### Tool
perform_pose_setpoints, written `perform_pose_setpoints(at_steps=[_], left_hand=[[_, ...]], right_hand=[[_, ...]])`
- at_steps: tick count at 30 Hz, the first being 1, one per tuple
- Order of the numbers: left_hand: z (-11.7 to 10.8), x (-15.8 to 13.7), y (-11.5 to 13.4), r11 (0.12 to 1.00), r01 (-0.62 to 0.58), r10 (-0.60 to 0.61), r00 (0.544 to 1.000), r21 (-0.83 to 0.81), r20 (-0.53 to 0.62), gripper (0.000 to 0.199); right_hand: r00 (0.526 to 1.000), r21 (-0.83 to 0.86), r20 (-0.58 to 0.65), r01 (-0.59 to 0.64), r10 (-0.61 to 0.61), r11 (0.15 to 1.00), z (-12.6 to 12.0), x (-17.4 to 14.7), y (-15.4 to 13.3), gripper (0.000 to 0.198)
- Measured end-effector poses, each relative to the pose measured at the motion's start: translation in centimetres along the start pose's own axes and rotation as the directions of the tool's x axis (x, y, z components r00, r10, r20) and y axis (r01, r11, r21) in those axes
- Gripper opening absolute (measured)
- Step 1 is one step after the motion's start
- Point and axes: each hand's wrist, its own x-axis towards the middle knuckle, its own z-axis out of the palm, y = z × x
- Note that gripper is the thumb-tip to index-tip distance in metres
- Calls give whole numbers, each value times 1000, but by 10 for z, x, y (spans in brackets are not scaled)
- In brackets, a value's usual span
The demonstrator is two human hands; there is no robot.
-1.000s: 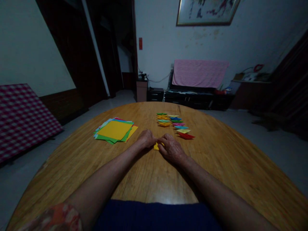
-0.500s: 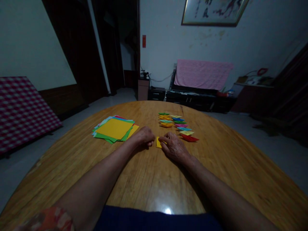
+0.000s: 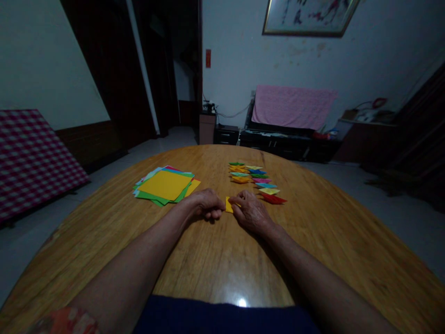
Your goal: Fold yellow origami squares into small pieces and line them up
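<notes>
A small folded piece of yellow paper (image 3: 228, 204) lies on the wooden table in front of me. My right hand (image 3: 253, 212) covers its right part, thumb and fingers pressed together on it. At the paper's left edge is my left hand (image 3: 209, 204), its fingers curled in and the fingertips at or very near that edge. I see nothing inside the left hand. Beyond my right hand stand small folded paper boats in two rows, among them a red boat (image 3: 273, 198), a pale yellow boat (image 3: 269, 191) and an orange boat (image 3: 240, 179).
Left of my hands lies a loose stack of square coloured paper (image 3: 165, 184), yellow on top, green sheets sticking out. The round wooden table (image 3: 222, 260) has its far edge before a low black cabinet (image 3: 278, 141). A pink cloth (image 3: 294, 106) hangs above that cabinet.
My left hand has turned slightly and come closer to the yellow paper's left edge. My right hand stays on the paper. The boats and the stack have not moved.
</notes>
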Motion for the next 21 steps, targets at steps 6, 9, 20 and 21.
perform_pose_setpoints(at_steps=[6,9,20,21], left_hand=[[3,-3,2,999,5,-5,1000,36,5,19],[5,-3,5,998,8,-5,999,63,-38,21],[13,-7,16,953,103,-57,984,284,-166,24],[13,-7,16,955,88,-41,985,284,-169,24]], right_hand=[[1000,12,-3,4,-4,1000,0,0,0,26],[1000,20,-3,-1,1,1000,1,0,1,26],[1000,33,18,-24,24,999,-3,0,-2,26],[999,34,21,-28,27,999,-4,0,-3,26]])
